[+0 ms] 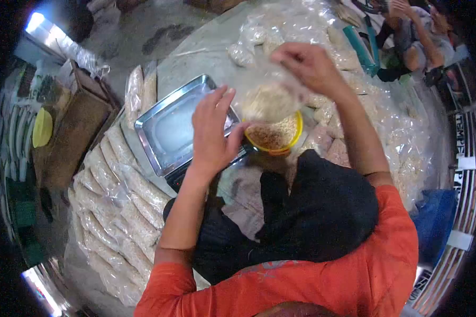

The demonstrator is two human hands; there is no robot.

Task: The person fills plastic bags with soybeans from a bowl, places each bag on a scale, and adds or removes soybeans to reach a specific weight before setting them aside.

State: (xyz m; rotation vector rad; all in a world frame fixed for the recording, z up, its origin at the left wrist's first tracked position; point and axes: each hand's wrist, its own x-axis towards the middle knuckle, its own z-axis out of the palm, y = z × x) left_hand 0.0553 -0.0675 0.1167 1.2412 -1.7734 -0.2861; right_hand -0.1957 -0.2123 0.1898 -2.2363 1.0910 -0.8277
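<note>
My right hand [309, 68] is closed in a pinch on the top of a clear plastic bag [269, 101]. Pale grains or beans fill the bag's lower part, and it is blurred by motion. Beneath it is a yellow-rimmed container [274, 136] with loose pale grains or beans inside. Over the right edge of a shiny metal tray [166, 129], my left hand [212, 124] has its fingers apart and holds nothing; its thumb points toward the yellow rim. The tray rests on a dark base that shows along its near edge.
Long filled plastic bags [119, 211] lie in rows at the left. More filled bags [402, 142] spread along the right and far side. A wooden box [74, 127] stands at far left. Another person [423, 39] sits at the upper right, near a teal object [362, 50].
</note>
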